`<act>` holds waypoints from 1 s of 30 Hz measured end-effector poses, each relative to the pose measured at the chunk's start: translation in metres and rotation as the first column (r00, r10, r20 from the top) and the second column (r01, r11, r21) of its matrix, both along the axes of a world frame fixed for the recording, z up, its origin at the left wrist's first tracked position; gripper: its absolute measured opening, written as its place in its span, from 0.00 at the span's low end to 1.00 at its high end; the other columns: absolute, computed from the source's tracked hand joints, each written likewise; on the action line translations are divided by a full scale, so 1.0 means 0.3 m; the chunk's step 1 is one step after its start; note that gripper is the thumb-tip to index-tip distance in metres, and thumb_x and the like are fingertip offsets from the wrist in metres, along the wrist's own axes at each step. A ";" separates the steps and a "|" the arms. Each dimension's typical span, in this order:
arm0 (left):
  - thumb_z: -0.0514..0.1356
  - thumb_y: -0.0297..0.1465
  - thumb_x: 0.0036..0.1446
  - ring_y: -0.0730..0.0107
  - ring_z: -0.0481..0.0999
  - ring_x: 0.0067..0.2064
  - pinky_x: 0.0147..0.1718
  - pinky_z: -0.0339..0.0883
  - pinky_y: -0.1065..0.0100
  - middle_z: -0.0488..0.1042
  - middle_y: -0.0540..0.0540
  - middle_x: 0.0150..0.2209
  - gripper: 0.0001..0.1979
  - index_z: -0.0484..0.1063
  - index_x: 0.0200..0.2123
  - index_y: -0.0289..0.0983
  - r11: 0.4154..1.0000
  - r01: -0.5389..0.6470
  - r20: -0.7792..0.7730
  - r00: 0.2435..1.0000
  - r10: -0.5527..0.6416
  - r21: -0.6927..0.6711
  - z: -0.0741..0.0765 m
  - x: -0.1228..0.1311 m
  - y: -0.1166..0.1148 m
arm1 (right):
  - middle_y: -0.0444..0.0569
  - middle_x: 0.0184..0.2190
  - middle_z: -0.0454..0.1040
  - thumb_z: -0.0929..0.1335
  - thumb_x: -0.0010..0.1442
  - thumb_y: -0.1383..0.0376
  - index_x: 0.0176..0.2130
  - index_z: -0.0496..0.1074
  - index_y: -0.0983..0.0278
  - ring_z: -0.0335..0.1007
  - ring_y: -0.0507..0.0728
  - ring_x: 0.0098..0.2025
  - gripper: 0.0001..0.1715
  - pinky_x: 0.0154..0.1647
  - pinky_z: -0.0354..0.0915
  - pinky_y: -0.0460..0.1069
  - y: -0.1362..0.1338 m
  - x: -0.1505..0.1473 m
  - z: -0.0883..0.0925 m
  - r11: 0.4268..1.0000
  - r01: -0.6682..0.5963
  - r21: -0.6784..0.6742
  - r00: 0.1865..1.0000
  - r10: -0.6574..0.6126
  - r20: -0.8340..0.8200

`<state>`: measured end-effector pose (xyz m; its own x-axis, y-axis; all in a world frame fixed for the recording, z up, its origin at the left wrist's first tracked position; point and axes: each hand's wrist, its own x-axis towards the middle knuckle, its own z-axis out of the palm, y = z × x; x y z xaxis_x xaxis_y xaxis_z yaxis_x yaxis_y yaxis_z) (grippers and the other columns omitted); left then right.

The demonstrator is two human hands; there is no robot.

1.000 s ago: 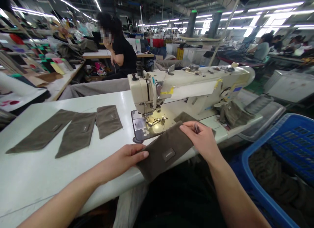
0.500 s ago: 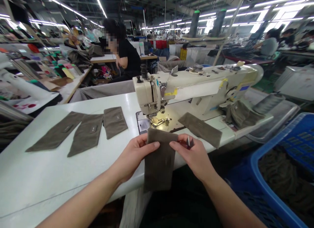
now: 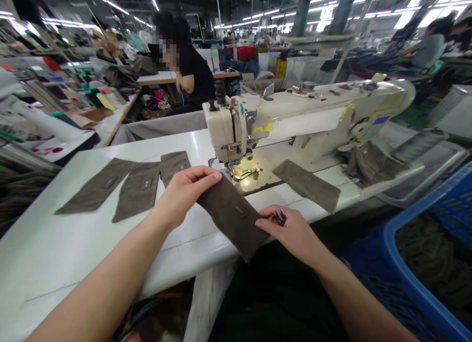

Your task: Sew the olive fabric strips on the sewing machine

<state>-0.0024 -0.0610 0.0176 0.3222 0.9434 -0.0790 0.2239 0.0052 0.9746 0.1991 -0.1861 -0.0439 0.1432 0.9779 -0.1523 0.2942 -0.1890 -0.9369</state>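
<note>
Between my hands a dark olive-brown fabric piece (image 3: 230, 212) stretches at a slant over the table's front edge, a small label facing up. My left hand (image 3: 188, 189) pinches its upper left end, thumb on top, close to the sewing machine's needle area (image 3: 239, 172). At the lower right edge my right hand (image 3: 291, 229) pinches it. A small dark, pointed tool (image 3: 280, 216), its kind unclear, sticks out of the right hand's curled fingers. Similar labelled pieces, one (image 3: 142, 187) beside another (image 3: 98, 185), lie to the left; a third (image 3: 172, 164) is partly behind my left hand.
The white sewing machine (image 3: 309, 111) stands on the pale table (image 3: 147, 253). Another fabric piece (image 3: 308, 185) lies right of the needle, with a crumpled heap (image 3: 372, 162) beyond. A blue basket (image 3: 394, 253) of fabric is at right. A person (image 3: 195, 79) sits behind the machine.
The fabric piece has turned from hanging upright to a slant, its label now facing up. My left hand has moved left and up with its end; the right hand still holds the other side.
</note>
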 end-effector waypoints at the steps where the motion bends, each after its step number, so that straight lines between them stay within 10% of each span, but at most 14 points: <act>1: 0.71 0.43 0.42 0.72 0.69 0.26 0.26 0.61 0.72 0.75 0.51 0.24 0.15 0.77 0.27 0.36 0.999 -0.024 0.017 1.000 0.025 -0.029 -0.004 -0.013 0.018 | 0.43 0.26 0.74 0.71 0.56 0.54 0.35 0.79 0.63 0.65 0.53 0.28 0.15 0.31 0.60 0.48 -0.009 0.007 -0.012 1.000 -0.009 -0.008 1.000 0.009 0.002; 6: 0.73 0.44 0.38 0.69 0.71 0.27 0.26 0.62 0.70 0.77 0.47 0.25 0.18 0.78 0.27 0.36 0.992 -0.034 0.006 0.999 0.035 -0.121 -0.036 -0.050 0.079 | 0.47 0.36 0.79 0.67 0.62 0.56 0.38 0.80 0.62 0.72 0.57 0.40 0.15 0.40 0.64 0.50 -0.037 0.024 -0.041 0.997 -0.033 0.069 0.999 0.031 0.025; 11: 0.71 0.47 0.42 0.65 0.74 0.30 0.29 0.66 0.66 0.79 0.44 0.29 0.19 0.80 0.30 0.37 0.994 0.019 -0.055 0.998 -0.025 -0.106 -0.080 -0.053 0.135 | 0.44 0.29 0.75 0.70 0.59 0.56 0.40 0.80 0.62 0.68 0.54 0.31 0.14 0.34 0.64 0.49 -0.037 0.008 -0.049 0.997 0.025 0.076 1.000 -0.027 0.013; 17: 0.65 0.41 0.48 0.65 0.75 0.32 0.32 0.65 0.67 0.79 0.47 0.28 0.13 0.79 0.27 0.37 0.972 0.125 -0.385 0.922 -0.041 0.197 -0.160 0.009 0.224 | 0.39 0.26 0.71 0.74 0.56 0.62 0.37 0.75 0.61 0.61 0.49 0.24 0.09 0.27 0.61 0.45 -0.041 -0.045 -0.079 0.976 0.075 0.202 0.995 -0.087 0.051; 30: 0.60 0.34 0.52 0.68 0.72 0.29 0.31 0.61 0.68 0.75 0.50 0.25 0.09 0.73 0.23 0.38 0.905 0.268 -0.576 0.817 -0.032 0.330 -0.209 0.061 0.260 | 0.49 0.38 0.77 0.66 0.66 0.75 0.46 0.72 0.62 0.75 0.54 0.42 0.12 0.44 0.70 0.48 -0.042 -0.019 -0.133 0.712 -0.354 0.606 0.904 0.095 0.416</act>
<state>0.0158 0.0169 -0.0452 0.4757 0.8771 0.0667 0.6818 -0.4156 0.6020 0.1935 -0.1987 -0.0839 -0.1801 0.8162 0.5490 0.5567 0.5447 -0.6272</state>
